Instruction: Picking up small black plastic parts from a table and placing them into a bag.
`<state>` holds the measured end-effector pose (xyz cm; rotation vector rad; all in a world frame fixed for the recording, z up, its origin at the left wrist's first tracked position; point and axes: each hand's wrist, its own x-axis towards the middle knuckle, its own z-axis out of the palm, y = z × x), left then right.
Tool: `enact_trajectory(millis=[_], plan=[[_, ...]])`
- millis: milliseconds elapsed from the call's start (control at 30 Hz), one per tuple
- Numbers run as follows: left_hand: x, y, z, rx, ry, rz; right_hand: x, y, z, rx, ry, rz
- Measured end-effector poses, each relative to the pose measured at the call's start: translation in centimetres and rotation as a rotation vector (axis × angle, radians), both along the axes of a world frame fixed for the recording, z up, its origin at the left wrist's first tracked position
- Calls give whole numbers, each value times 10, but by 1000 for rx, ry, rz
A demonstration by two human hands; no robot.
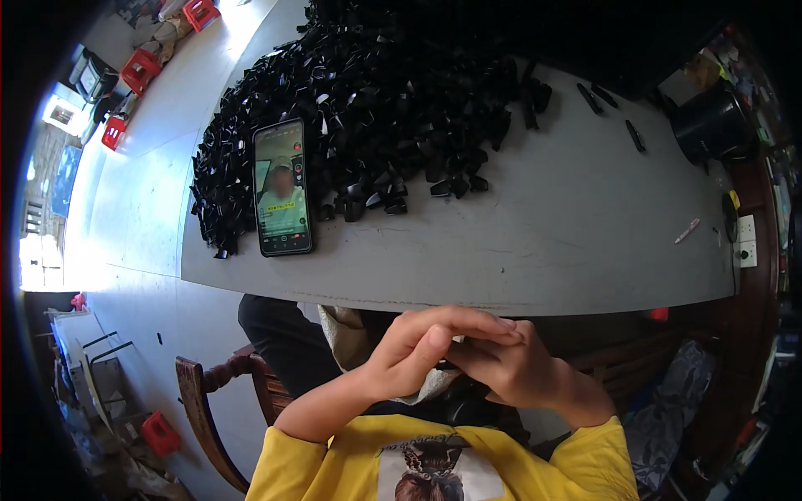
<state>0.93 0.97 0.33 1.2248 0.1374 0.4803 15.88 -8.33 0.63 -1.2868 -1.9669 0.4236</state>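
My left hand and my right hand meet below the near edge of the grey table, fingers folded over a small black part held between them. Most of that part is hidden by the fingers. A large heap of small black plastic parts covers the far middle of the table. A smartphone with a lit screen leans against the heap's left side.
A black pot stands at the table's far right, with a few loose black parts near it. A pink pen lies at the right. A wooden chair is at my lower left. Red stools stand on the floor beyond.
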Motion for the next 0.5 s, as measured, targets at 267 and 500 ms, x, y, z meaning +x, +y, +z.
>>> enact_trajectory(millis=[267, 500], plan=[[1, -7, -3, 82, -34, 68, -8, -1, -2, 5, -51, 35], [11, 32, -14, 579, 123, 476, 23, 48, -31, 43, -20, -166]])
